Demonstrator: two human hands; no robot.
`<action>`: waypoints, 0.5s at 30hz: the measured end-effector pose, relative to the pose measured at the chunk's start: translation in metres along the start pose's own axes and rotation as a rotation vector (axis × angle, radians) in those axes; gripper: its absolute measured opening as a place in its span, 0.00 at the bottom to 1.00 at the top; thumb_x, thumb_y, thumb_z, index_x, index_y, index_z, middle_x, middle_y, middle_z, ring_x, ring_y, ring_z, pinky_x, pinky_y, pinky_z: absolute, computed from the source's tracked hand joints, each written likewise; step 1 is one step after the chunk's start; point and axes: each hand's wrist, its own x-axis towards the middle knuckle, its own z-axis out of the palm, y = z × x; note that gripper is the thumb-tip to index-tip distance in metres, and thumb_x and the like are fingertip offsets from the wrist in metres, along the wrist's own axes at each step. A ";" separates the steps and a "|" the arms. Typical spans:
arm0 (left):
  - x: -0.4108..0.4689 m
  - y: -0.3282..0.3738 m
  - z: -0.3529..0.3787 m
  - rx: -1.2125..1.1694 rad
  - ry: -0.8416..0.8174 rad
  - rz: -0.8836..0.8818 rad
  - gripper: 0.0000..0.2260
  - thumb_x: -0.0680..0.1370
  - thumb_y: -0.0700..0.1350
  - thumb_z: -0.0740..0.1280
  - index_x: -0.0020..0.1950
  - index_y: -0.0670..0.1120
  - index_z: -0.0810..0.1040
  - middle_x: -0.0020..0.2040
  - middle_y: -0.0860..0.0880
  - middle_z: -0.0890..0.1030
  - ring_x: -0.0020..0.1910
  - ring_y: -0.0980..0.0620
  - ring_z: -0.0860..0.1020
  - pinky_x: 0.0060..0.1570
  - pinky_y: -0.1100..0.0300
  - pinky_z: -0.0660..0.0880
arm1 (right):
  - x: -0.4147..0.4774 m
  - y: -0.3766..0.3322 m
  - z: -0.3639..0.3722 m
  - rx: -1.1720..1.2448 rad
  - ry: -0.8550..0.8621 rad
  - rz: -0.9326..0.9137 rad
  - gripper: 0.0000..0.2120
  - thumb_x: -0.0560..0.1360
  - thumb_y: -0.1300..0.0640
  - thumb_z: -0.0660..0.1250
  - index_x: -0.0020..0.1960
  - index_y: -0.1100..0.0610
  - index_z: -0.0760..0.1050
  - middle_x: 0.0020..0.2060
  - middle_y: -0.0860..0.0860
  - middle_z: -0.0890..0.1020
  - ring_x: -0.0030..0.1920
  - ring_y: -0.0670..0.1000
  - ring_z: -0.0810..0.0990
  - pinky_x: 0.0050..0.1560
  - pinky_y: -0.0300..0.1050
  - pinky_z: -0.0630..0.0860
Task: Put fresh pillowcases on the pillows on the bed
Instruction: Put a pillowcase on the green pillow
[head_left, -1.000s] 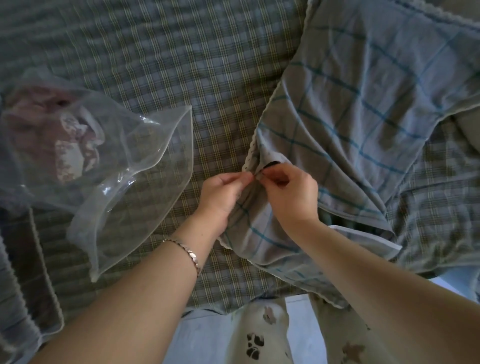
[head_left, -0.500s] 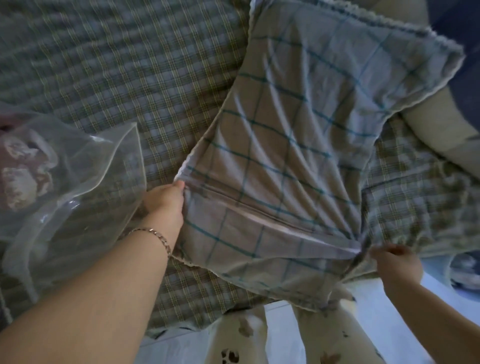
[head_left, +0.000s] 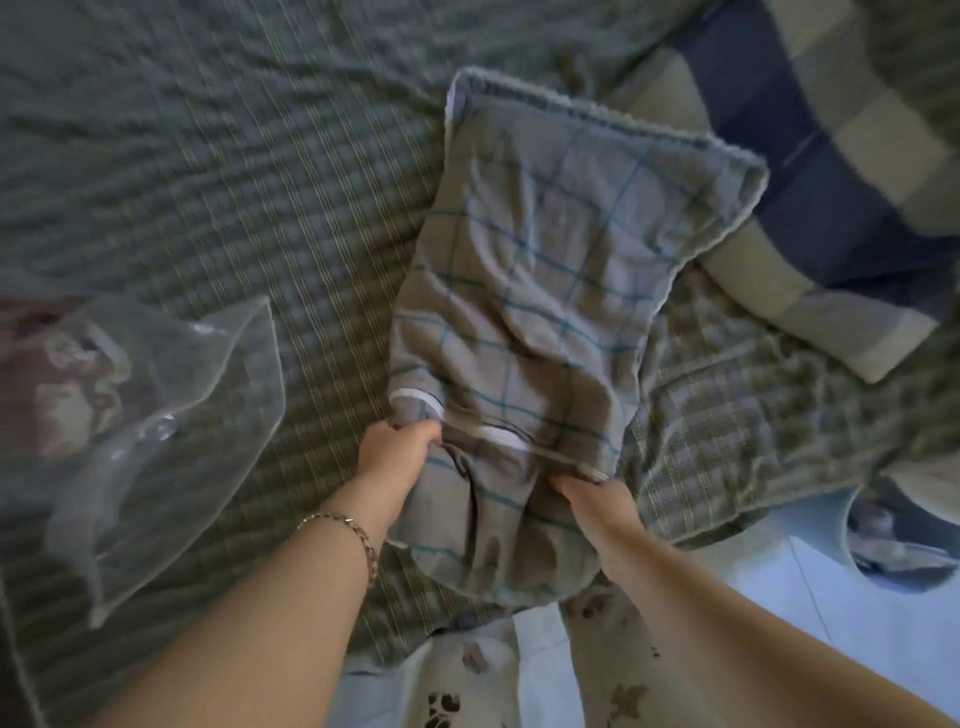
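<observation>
A pillow in a grey pillowcase (head_left: 545, 270) with thin teal checks lies on the bed, its far end pointing away from me. Both hands grip the near end of the case. My left hand (head_left: 400, 447) is closed on the left corner by the white zipper edge. My right hand (head_left: 592, 493) is closed on the right corner. The loose end of the case hangs below my hands over the bed edge. A second pillow (head_left: 831, 171) in blue and beige checks lies at the upper right.
A clear plastic bag (head_left: 145, 415) with folded fabric inside lies on the left of the green plaid bedsheet (head_left: 234, 182). A rumpled plaid blanket (head_left: 737, 415) sits to the right. Pale floor tiles (head_left: 779, 623) and my patterned trousers show below the bed edge.
My hands went from pinching one spot together to spreading apart, and now grip both near corners closer in. The pillowcase has bunched narrower and the view has shifted right, showing the blue checked pillow.
</observation>
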 end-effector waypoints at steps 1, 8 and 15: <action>-0.013 0.009 -0.009 -0.080 -0.008 -0.012 0.09 0.64 0.41 0.70 0.41 0.39 0.78 0.34 0.44 0.78 0.31 0.48 0.76 0.28 0.62 0.67 | -0.012 -0.009 -0.004 0.014 0.017 -0.050 0.06 0.72 0.59 0.68 0.47 0.58 0.73 0.33 0.50 0.75 0.33 0.49 0.74 0.33 0.41 0.70; -0.141 0.111 -0.100 -0.120 -0.023 0.333 0.16 0.53 0.45 0.65 0.37 0.40 0.78 0.32 0.46 0.77 0.31 0.47 0.74 0.25 0.63 0.66 | -0.151 -0.074 -0.054 0.281 0.110 -0.479 0.10 0.69 0.67 0.68 0.34 0.54 0.76 0.29 0.49 0.79 0.32 0.48 0.77 0.33 0.41 0.76; -0.281 0.150 -0.178 -0.244 0.036 0.686 0.08 0.66 0.36 0.69 0.29 0.44 0.72 0.28 0.49 0.72 0.29 0.52 0.71 0.22 0.68 0.67 | -0.293 -0.086 -0.098 0.396 0.146 -0.871 0.13 0.71 0.64 0.69 0.35 0.48 0.73 0.33 0.44 0.78 0.35 0.44 0.77 0.35 0.38 0.72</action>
